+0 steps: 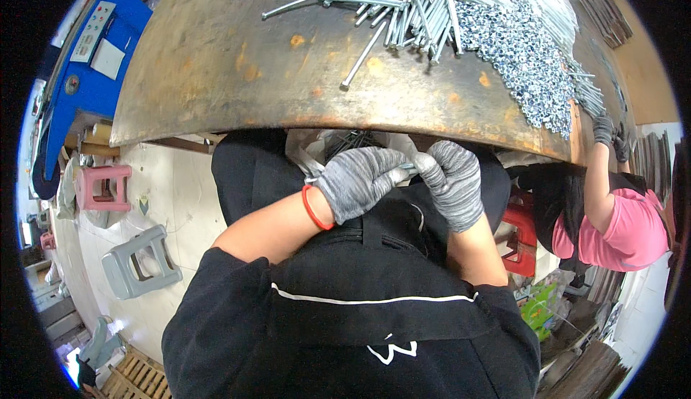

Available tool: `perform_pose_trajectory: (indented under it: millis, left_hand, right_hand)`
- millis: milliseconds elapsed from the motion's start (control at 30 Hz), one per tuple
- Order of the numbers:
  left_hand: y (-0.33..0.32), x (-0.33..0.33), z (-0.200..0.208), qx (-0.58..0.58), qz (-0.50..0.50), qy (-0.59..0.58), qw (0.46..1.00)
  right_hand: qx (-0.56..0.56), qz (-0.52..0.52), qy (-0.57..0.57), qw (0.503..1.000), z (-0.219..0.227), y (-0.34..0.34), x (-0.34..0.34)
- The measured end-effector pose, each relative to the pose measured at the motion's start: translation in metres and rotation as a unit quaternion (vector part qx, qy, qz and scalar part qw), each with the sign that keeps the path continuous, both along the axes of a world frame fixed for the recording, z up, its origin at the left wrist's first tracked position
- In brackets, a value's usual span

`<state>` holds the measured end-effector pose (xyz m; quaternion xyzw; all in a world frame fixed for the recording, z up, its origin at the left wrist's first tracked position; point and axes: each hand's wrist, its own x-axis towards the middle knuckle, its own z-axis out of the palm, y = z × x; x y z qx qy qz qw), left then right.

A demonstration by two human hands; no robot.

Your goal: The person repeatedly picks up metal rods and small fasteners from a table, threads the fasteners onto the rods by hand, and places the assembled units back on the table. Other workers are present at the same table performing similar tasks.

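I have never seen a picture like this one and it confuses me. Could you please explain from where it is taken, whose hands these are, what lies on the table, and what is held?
The one picture comes from a wide camera worn on a person's head, looking down, so straight edges bend. The two grey gloved hands below the table edge are that person's own: the left hand and the right hand together pinch a small metal piece, too hidden to name. On the rusty metal table lie a bundle of long bolts and a heap of small nuts. At the right a co-worker in a pink shirt reaches to the table. On the floor at the left stand a pink stool and a grey stool.
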<state>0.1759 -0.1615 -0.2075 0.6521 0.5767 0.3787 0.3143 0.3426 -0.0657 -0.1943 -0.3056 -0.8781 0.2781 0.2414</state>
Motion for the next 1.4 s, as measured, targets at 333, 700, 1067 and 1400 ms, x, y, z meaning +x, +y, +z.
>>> perform_pose_trajectory:
  millis: [333,700,1067,1400]
  left_hand:
    - [0.025,-0.037,-0.012,-0.063,0.156,-0.432,0.886]
    - [0.057,-0.029,-0.161,-0.232,-0.002,0.29,0.928]
    - [0.143,-0.075,-0.029,-0.029,0.265,0.195,0.944]
    - [0.139,-0.102,-0.038,-0.151,0.282,0.187,0.929]
  right_hand:
    - [-0.095,0.251,0.2,0.942,0.018,-0.03,-0.021]
    - [-0.011,-0.34,-0.022,0.94,-0.078,0.108,0.054]
    - [0.042,-0.484,-0.192,0.853,-0.072,0.218,0.062]
    - [0.077,-0.382,0.043,0.92,-0.091,0.187,0.063]
